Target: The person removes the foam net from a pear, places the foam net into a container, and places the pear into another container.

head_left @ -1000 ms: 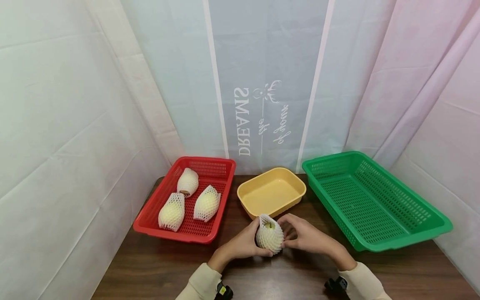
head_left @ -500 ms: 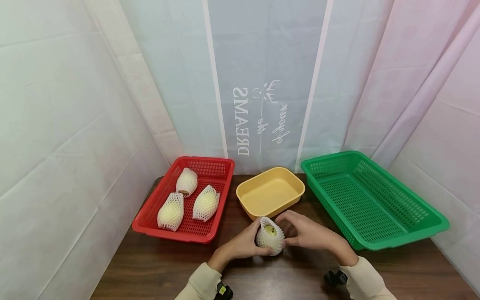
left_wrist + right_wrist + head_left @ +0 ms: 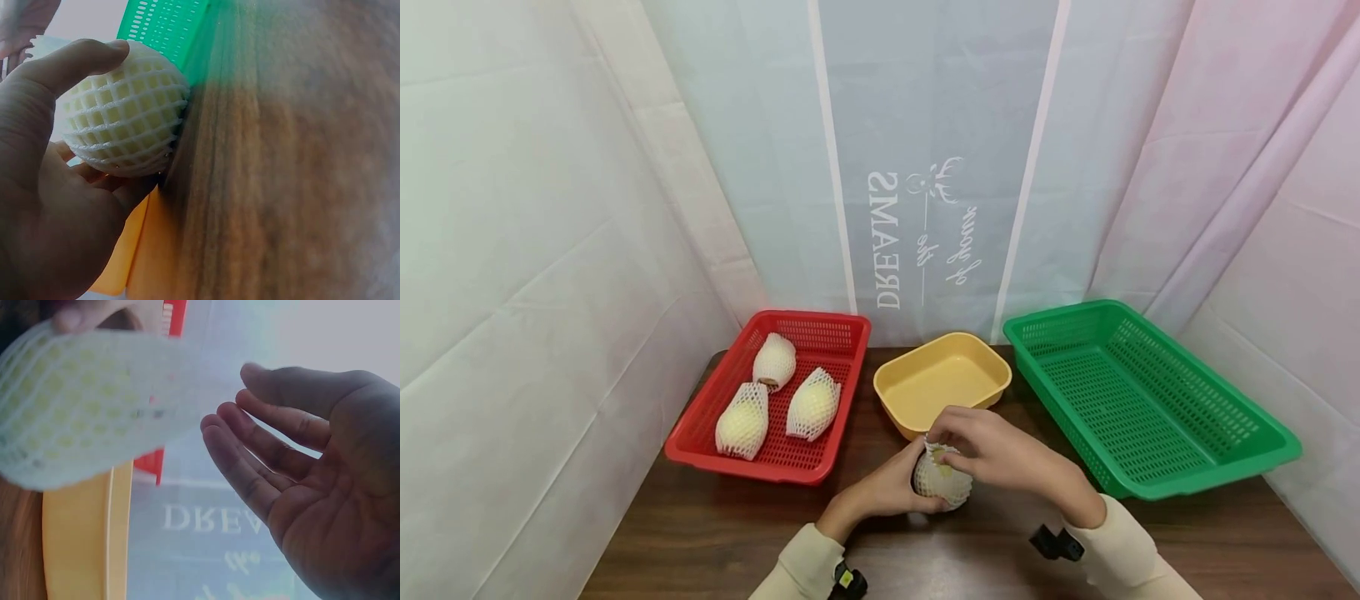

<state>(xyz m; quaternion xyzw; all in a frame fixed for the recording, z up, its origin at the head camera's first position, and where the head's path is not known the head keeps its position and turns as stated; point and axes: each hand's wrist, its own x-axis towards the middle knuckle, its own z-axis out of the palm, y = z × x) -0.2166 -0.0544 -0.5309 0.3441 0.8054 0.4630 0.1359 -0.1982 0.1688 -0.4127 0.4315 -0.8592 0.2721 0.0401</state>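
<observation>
My left hand (image 3: 886,487) grips a round, pale yellow-green fruit (image 3: 943,485) in a white foam net (image 3: 128,115), low over the table in front of the yellow tray. Its thumb lies across the near side of the net in the left wrist view, with the fingers round the far side. Over the top end of the net is my right hand (image 3: 1000,450), fingers bent loosely. From the right wrist, this hand (image 3: 325,469) has its fingertips just off the net's narrow end, thumb and fingers apart and nothing between them.
A red basket (image 3: 737,472) at the left holds three similar netted fruits (image 3: 742,423). A yellow tray (image 3: 936,392) stands behind the hands, and a green basket (image 3: 1135,408) at the right. Cloth hangs behind the brown wooden table (image 3: 715,542).
My right hand has moved from the fruit's right side up and left, over the net's top end. The left hand keeps its grip on the fruit in nearly the same place.
</observation>
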